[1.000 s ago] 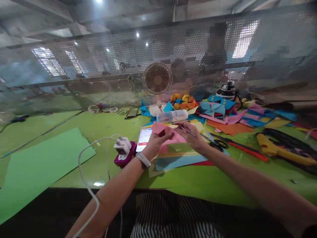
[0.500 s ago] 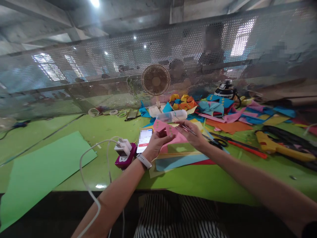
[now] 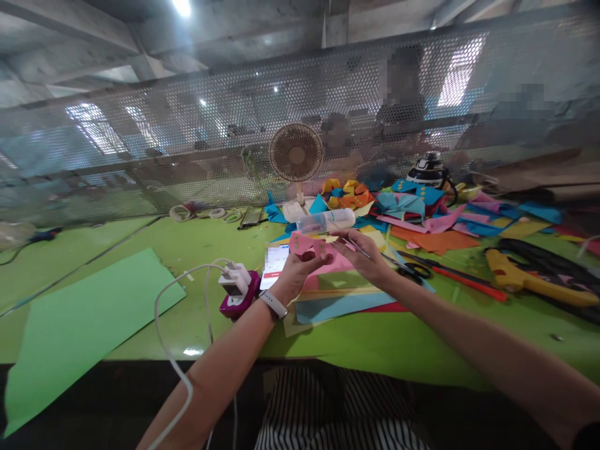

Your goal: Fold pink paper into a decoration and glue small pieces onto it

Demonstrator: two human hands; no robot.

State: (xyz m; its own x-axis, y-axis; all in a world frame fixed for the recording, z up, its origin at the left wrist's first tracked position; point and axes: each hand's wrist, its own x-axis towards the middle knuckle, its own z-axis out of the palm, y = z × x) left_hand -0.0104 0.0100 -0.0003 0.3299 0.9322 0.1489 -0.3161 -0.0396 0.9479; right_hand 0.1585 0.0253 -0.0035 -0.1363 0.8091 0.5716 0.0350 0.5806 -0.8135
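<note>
My left hand point(image 3: 296, 275) is closed on a folded piece of pink paper point(image 3: 302, 242) marked with small yellow-green dots. A slim, pale, stick-like tool point(image 3: 358, 248) rests in the closed fingers of my right hand point(image 3: 368, 259), close to the paper's right side; its exact kind is too small to make out. Beneath both hands lies a stack of coloured paper sheets point(image 3: 335, 309), pale blue and yellow among them. Just beyond the hands, a clear plastic cylinder point(image 3: 327, 220) lies on its side. A lit phone point(image 3: 272, 280) is left of my left hand.
A purple power adapter point(image 3: 240, 305) with white chargers and cables stands at left, beyond it a green sheet point(image 3: 98, 325). Scissors point(image 3: 415, 270), a red-handled tool point(image 3: 473, 284) and a yellow glue gun point(image 3: 525, 281) lie right. Behind are a fan point(image 3: 296, 153) and folded papers point(image 3: 403, 203).
Both hands stay in nearly the same place, still around the pink paper. The paper's left end has tilted slightly; the whole view has shifted a little.
</note>
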